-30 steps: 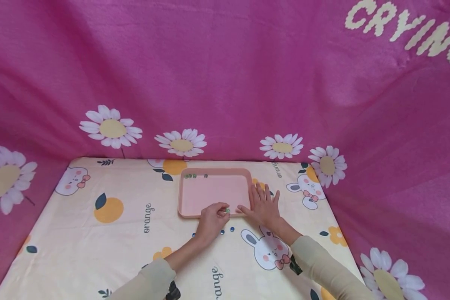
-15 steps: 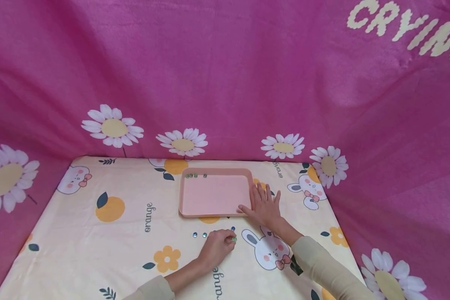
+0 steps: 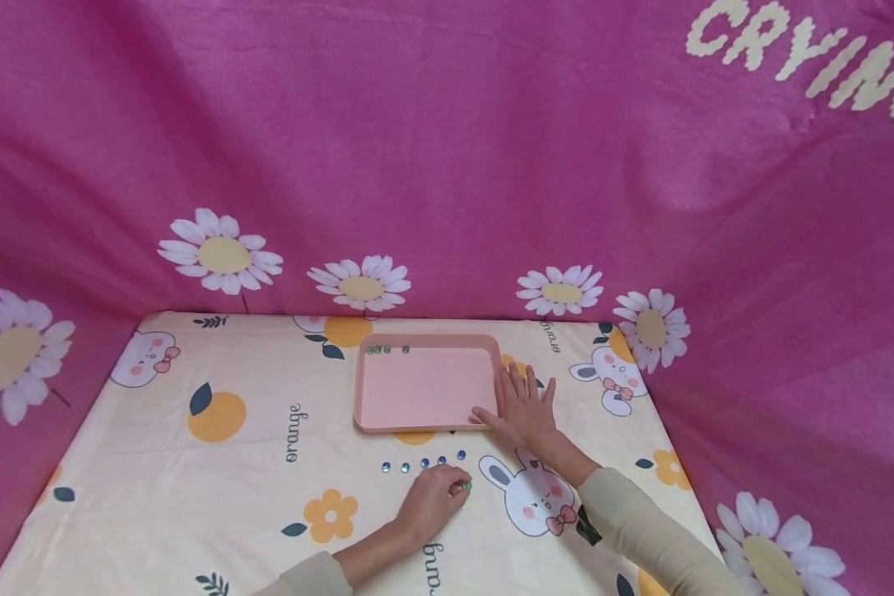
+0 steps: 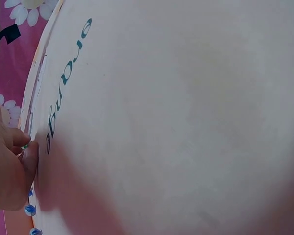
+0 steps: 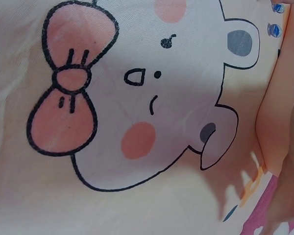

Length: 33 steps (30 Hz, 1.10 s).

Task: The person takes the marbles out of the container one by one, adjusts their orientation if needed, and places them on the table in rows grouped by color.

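My left hand pinches a small green glass marble between thumb and fingers, low over the cloth in front of the tray. Just beyond its knuckles, a loose row of several blue and teal marbles lies on the cloth. My right hand rests with spread fingers against the right side of a pink tray, its thumb over the near right corner. Inside the tray, several greenish marbles and a darker one sit along the back wall. The left wrist view shows the same pinch at its left edge.
A cream cloth printed with oranges, flowers and rabbits covers the table. Magenta curtains with daisies stand close behind and on both sides.
My left hand has drawn back from the tray's near edge toward me, still pinching the green marble. The row of marbles has come into fuller view. My right hand stays against the tray.
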### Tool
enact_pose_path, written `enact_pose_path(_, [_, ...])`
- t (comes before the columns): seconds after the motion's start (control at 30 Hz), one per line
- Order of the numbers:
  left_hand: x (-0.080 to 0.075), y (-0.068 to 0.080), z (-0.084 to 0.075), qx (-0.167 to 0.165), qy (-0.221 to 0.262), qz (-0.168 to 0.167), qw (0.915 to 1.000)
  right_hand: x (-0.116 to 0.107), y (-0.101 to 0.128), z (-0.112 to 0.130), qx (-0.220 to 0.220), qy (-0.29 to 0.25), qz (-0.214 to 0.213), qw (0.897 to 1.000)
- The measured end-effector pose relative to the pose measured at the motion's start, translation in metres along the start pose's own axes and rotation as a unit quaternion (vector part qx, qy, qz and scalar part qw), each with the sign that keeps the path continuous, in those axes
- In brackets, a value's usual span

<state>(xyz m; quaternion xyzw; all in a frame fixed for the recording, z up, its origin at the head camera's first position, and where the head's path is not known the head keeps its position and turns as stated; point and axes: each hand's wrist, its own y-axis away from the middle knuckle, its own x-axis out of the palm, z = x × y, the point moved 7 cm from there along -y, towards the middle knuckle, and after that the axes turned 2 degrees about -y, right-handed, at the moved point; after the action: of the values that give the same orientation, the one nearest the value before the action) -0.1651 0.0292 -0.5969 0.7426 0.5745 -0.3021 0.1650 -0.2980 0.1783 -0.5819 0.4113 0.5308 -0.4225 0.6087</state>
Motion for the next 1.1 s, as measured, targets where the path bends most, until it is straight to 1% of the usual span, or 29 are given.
enact_pose_path(0.17, [0.0002,-0.0005,-0.0019,0.005,-0.021,-0.009,0.9997,-0.0009,-0.0009,0.0007,-0.004,0.003,-0.007,1.0])
enact_pose_path(0.37, [0.0036,-0.0007,-0.0006,0.007,-0.048,-0.004,0.9988,0.001,0.0014,0.0016,-0.005,-0.002,-0.006,1.0])
enact_pose_path(0.53, [0.0052,-0.0025,-0.0005,0.012,-0.065,-0.008,0.9978,-0.0002,0.0011,0.0013,-0.002,-0.005,-0.009,1.0])
enact_pose_path(0.67, [0.0053,-0.0027,-0.0003,0.008,-0.062,-0.009,0.998,-0.0004,0.001,0.0011,0.0,-0.002,-0.008,1.0])
enact_pose_path(0.8, [0.0042,-0.0028,-0.0005,0.006,-0.057,-0.017,0.9982,-0.0001,0.0011,0.0006,0.003,0.0,-0.004,1.0])
enact_pose_path(1.1, [0.003,-0.0033,-0.0026,0.008,-0.063,-0.026,0.9976,-0.0009,0.0011,0.001,0.003,0.0,-0.005,1.0])
